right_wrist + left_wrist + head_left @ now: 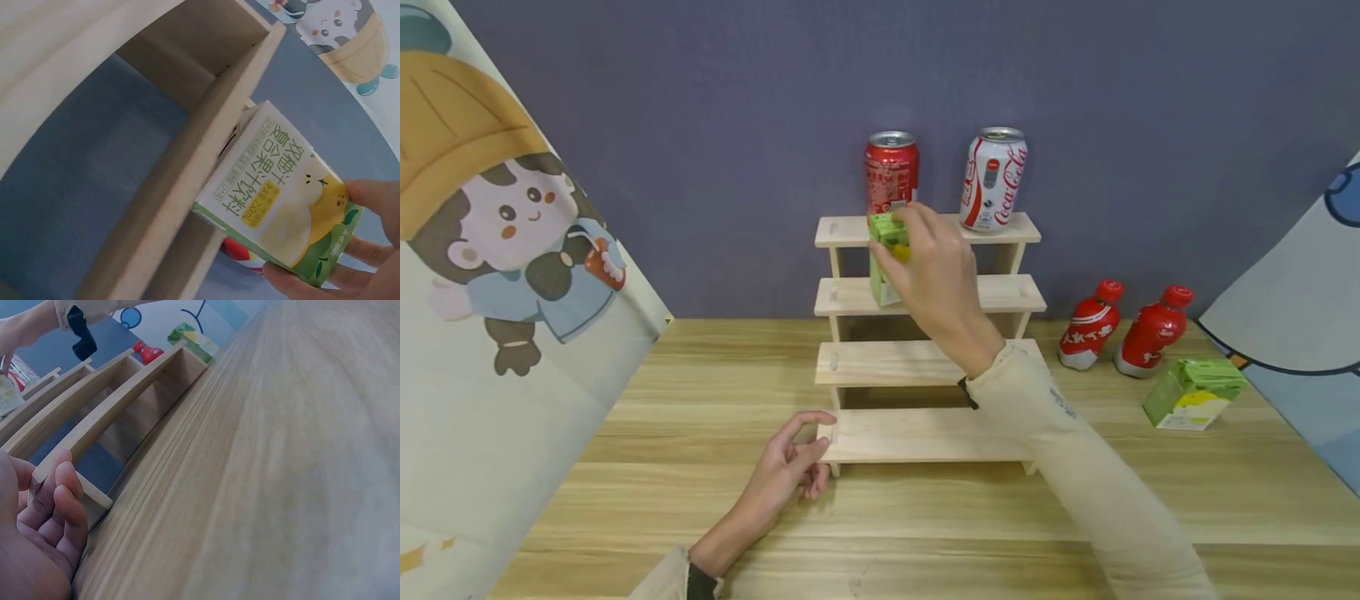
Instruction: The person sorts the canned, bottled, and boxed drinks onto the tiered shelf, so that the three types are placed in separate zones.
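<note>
My right hand [942,279] grips a green-and-white juice carton [281,200] near its top. The carton stands at the left part of the second tier from the top of a stepped wooden display rack [925,433]; in the right wrist view its base meets the board. Thumb and fingers of my left hand [786,467] pinch the left end of the rack's lowest tier. On the top tier, a red can [891,167] stands behind the carton, and a white Coca-Cola can [995,179] is to the right.
Right of the rack, two red bottles [1088,329] stand on the wooden table [700,400], with another green juice carton [1195,396] in front of them. A dark blue wall [737,150] rises behind the rack. Printed panels [497,333] flank the table.
</note>
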Demonstrator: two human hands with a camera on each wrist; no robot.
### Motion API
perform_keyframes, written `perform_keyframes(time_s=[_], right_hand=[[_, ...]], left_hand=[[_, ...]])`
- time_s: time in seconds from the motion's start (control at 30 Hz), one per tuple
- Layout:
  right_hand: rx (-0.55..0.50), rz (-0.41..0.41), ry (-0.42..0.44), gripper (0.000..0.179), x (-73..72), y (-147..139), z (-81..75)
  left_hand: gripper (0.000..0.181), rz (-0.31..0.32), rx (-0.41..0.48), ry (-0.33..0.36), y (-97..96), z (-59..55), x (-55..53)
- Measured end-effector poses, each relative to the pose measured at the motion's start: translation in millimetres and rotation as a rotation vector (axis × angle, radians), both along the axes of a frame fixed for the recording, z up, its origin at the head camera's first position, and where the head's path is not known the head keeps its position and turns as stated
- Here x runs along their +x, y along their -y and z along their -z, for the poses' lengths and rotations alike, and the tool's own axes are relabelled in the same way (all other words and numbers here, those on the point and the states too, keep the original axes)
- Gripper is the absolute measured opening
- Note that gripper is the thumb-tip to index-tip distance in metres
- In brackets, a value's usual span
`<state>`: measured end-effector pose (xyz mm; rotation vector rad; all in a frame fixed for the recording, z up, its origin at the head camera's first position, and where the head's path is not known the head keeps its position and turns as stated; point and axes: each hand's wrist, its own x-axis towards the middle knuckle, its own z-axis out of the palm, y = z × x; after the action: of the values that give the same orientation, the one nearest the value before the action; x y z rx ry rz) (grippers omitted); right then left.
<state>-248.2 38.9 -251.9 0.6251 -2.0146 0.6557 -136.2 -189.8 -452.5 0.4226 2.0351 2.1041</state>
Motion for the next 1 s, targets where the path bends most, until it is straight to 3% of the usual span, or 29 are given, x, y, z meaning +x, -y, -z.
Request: perform_keyframes(time_s=[0.33, 0.47, 0.73, 1.0], right_hand=[[-0.034, 0.08, 0.015, 0.042, -13.0, 1, 9.1], [-0.009, 0.032, 0.055, 0.048, -15.3, -9, 11.0], [0.085, -0.147, 0.233, 0.062, -13.7, -30, 12.7], [0.1, -0.16, 0.19, 0.06, -14.8, -28, 19.7]], left_hand=[[0.038, 0.0, -0.006, -0.009, -3.6, -2.1, -0.1], [0.038, 0.002, -0.004, -0.003, -4.0, -2.8, -0.8], [0.038, 0.003, -0.006, -0.016, -1.4, -2.2, -2.3], [0.038, -0.012, 0.001, 0.005, -1.0, -0.5, 0.2]])
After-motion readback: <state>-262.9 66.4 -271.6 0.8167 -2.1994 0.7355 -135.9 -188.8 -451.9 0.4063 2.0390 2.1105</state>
